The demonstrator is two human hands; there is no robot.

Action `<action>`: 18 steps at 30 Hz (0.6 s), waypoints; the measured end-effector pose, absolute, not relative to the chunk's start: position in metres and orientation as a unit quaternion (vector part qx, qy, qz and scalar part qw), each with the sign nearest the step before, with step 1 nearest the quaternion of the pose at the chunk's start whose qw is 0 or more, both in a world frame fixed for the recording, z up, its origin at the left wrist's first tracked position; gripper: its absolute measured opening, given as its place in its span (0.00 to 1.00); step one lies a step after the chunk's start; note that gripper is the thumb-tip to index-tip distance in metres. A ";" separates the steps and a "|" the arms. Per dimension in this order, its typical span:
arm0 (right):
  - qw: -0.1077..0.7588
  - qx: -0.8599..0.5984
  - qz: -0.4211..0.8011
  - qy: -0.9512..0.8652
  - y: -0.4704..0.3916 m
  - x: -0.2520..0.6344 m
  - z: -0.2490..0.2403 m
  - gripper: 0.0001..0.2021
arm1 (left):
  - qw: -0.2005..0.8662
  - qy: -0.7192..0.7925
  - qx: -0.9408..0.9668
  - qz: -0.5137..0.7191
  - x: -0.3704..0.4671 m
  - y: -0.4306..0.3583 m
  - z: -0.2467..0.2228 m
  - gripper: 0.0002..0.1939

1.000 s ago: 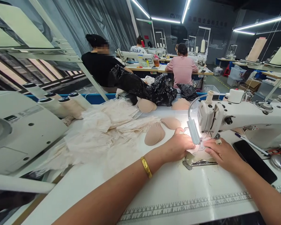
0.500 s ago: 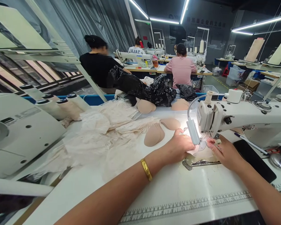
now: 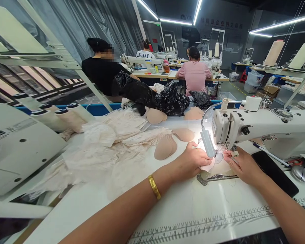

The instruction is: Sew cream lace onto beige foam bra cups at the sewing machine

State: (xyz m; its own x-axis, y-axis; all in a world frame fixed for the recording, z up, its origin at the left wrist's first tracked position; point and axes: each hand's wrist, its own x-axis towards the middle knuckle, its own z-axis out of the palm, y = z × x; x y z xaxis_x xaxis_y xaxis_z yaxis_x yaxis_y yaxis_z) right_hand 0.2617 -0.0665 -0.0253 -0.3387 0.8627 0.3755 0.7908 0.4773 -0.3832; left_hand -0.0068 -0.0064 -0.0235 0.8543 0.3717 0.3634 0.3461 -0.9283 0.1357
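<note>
Under the head of the white sewing machine (image 3: 264,123) lies a pale pink fabric piece (image 3: 207,166), lit by a small gooseneck lamp (image 3: 207,142). From the left, my left hand (image 3: 190,161) grips the piece, its fingers pressed together on the fabric. My right hand (image 3: 244,166) pinches the fabric's right edge close to the presser foot, thumb against fingers. The lamp and the machine head partly hide the fingertips and the needle area. Left of my left hand rest a stack of beige bra cups (image 3: 165,147) and another beige cup (image 3: 183,134).
Cream lace garments (image 3: 99,145) are heaped on the left of the table. A black phone (image 3: 274,173) and a pen (image 3: 271,154) lie right of my right hand. A ruler strip (image 3: 205,222) runs along the front edge. Black plastic bags (image 3: 152,93) stand behind; co-workers sit beyond.
The whole view has shifted slightly, so things sit a little further left. Both hands keep their hold on the fabric at the machine, with hardly any movement.
</note>
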 end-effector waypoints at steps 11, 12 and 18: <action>0.272 -0.518 0.080 -0.807 -0.068 0.263 -0.028 0.26 | 0.014 0.212 0.959 0.187 -0.004 -0.009 -0.024 0.20; 0.271 -0.520 0.079 -0.806 -0.068 0.263 -0.028 0.26 | 0.011 0.213 0.958 0.189 -0.003 -0.010 -0.025 0.18; 0.263 -0.513 0.097 -0.812 -0.069 0.264 -0.027 0.21 | 0.000 0.204 0.957 0.207 -0.002 -0.012 -0.025 0.10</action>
